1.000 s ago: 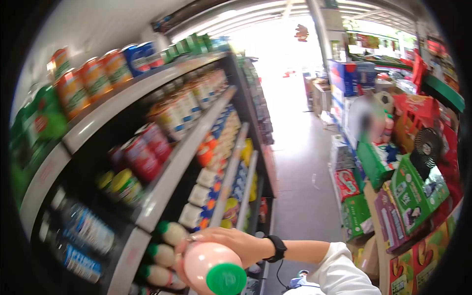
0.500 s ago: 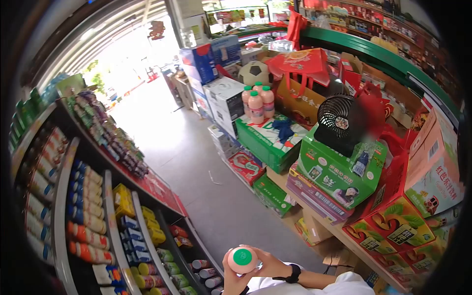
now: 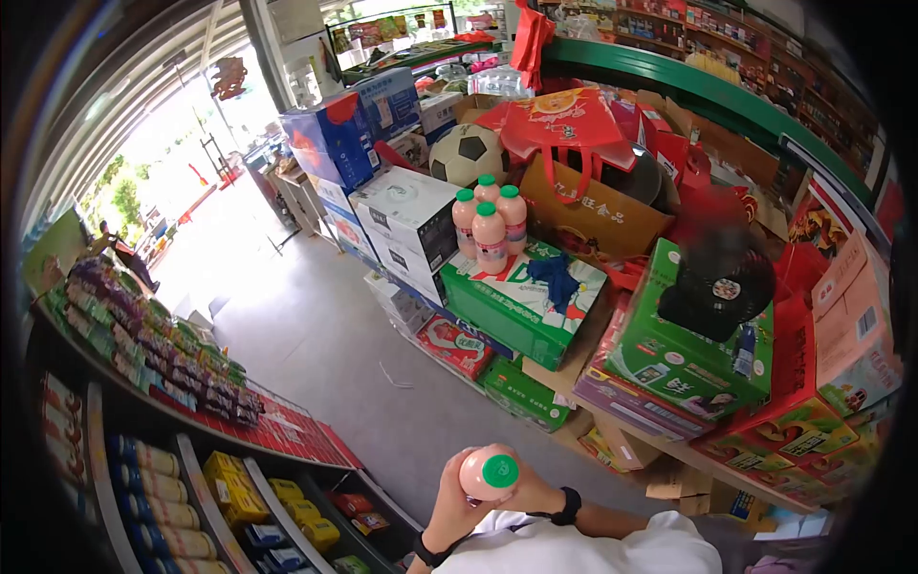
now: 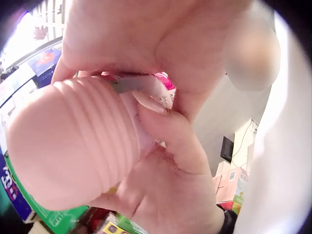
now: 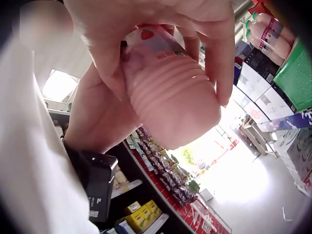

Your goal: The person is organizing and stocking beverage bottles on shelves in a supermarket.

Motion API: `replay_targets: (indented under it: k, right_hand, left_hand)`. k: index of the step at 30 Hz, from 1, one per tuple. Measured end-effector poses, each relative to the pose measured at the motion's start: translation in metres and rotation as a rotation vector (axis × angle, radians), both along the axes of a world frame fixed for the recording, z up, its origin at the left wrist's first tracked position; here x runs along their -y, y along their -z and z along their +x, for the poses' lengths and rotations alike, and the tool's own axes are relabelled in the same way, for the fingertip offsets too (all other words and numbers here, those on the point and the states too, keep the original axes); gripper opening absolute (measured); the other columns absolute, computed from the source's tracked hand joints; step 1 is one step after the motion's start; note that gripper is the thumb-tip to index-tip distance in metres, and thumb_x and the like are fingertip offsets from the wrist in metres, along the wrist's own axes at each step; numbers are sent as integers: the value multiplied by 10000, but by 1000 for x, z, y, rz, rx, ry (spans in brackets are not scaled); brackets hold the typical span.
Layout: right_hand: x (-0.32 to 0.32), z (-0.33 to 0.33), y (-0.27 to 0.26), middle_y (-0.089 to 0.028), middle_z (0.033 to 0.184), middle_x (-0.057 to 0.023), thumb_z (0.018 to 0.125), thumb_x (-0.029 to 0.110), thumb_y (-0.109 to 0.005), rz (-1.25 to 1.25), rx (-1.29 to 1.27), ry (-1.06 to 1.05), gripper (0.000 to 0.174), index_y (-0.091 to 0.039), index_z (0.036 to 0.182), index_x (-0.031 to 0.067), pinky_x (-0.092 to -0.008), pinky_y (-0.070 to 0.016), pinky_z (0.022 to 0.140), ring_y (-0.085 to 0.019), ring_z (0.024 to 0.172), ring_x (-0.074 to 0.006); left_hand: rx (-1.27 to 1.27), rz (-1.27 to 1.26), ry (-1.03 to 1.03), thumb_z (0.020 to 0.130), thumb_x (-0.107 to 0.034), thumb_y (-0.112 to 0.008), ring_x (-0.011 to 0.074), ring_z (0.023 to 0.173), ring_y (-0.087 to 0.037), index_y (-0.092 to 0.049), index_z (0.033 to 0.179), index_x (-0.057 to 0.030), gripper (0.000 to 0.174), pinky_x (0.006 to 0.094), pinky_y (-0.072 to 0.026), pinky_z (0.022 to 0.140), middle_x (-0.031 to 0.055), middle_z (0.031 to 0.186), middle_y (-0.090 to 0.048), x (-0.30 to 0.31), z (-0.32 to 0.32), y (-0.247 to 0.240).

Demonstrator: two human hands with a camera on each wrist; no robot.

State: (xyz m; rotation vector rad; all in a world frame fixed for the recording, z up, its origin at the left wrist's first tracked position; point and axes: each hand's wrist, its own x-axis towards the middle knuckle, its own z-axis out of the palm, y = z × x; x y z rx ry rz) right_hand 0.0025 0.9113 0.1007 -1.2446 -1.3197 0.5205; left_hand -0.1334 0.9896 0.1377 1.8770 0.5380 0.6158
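Note:
A bottle of pink drink point(image 3: 486, 474) with a green cap is held in front of the body, its cap toward the head camera. My left hand point(image 3: 453, 501) grips it from the left and my right hand point(image 3: 532, 494) from the right. In the left wrist view the ridged lower part of the bottle point(image 4: 73, 146) shows, with fingers curled round its labelled middle. The right wrist view shows the rounded base of the bottle point(image 5: 178, 109) and a strawberry on the label. Several matching bottles point(image 3: 490, 239) stand on a green carton point(image 3: 516, 311), ahead and slightly right.
At left, a shelf unit point(image 3: 186, 478) holds bottles and yellow packs, with hanging snack bags point(image 3: 163, 335) at its end. Stacked boxes point(image 3: 411, 215), a football point(image 3: 467, 155), a red bag point(image 3: 564, 124) and a black fan point(image 3: 722, 287) line the right. Grey floor point(image 3: 316, 354) runs between.
The view has turned right, from the shelf toward the stacked cartons. The bottle has come away from the shelf, and both hands now hold it; its cap has tilted to the right.

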Motion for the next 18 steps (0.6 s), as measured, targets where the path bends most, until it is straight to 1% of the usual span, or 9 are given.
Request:
replay_targets:
  k: [2,3,4,5,6,12,14,16,18]
  right_hand:
    - [-35,2,15,-495,1180,-166,645,213,-786,-41,32,11,792,-325,1273,74,-389,-455,852,-534,1037,-348]
    - [-50,2,17,-496,1179,-163,636,213,-792,-20,63,60,797,-329,1269,71,-388,-458,847,-531,1040,-350]
    - [-64,2,19,-497,1178,-161,627,213,-798,1,94,109,802,-334,1266,68,-387,-460,842,-528,1043,-353]
    - [-78,3,22,-514,1158,-156,604,212,-808,-5,-4,129,795,-361,1245,68,-396,-455,851,-530,1039,-358]
    - [-92,5,24,-514,1158,-156,604,212,-808,-13,-9,142,795,-361,1245,68,-396,-455,851,-530,1039,-358]
    - [-145,33,13,-539,1153,-132,551,226,-830,-97,8,233,799,-398,1206,79,-424,-418,912,-534,1045,-344]
    - [-166,51,11,-545,1164,-118,536,231,-836,-135,127,309,798,-408,1193,81,-433,-412,927,-537,1048,-332]
    - [-189,68,7,-548,1172,-109,550,211,-824,-151,143,361,762,-420,1184,87,-421,-417,930,-540,1051,-320]
    - [-222,89,9,-556,1164,-104,567,177,-808,-84,116,411,728,-431,1182,82,-398,-441,906,-544,1049,-315]
  left_hand:
    - [-60,187,36,640,-147,-813,262,1151,-459,-234,1309,-22,894,366,-378,957,160,1237,-442,-37,5,-10]
    - [-59,173,47,638,-183,-811,301,1157,-456,-264,1305,-14,879,385,-367,964,165,1260,-438,-53,6,-9]
    - [-64,167,61,638,-183,-811,301,1157,-456,-264,1305,-14,879,385,-367,964,165,1260,-438,-69,9,-9]
    - [-44,254,40,633,-193,-803,325,1134,-462,-307,1292,-11,844,395,-382,944,173,1245,-451,-84,12,-9]
    - [-23,341,18,627,-203,-794,349,1111,-468,-351,1279,-7,812,405,-397,924,181,1229,-464,-97,14,-9]
    - [-119,353,66,698,-184,-737,365,1140,-453,-344,1298,7,742,412,-391,940,199,1266,-444,-159,29,-1]
    - [-146,367,109,720,-183,-718,372,1146,-449,-343,1301,11,718,410,-391,942,209,1271,-438,-185,39,7]
    - [-184,335,180,752,-186,-690,380,1148,-447,-344,1297,23,679,406,-394,940,220,1280,-427,-217,53,10]
    - [-188,338,215,760,-194,-686,383,1155,-445,-339,1305,29,683,400,-396,940,232,1293,-413,-248,70,6]
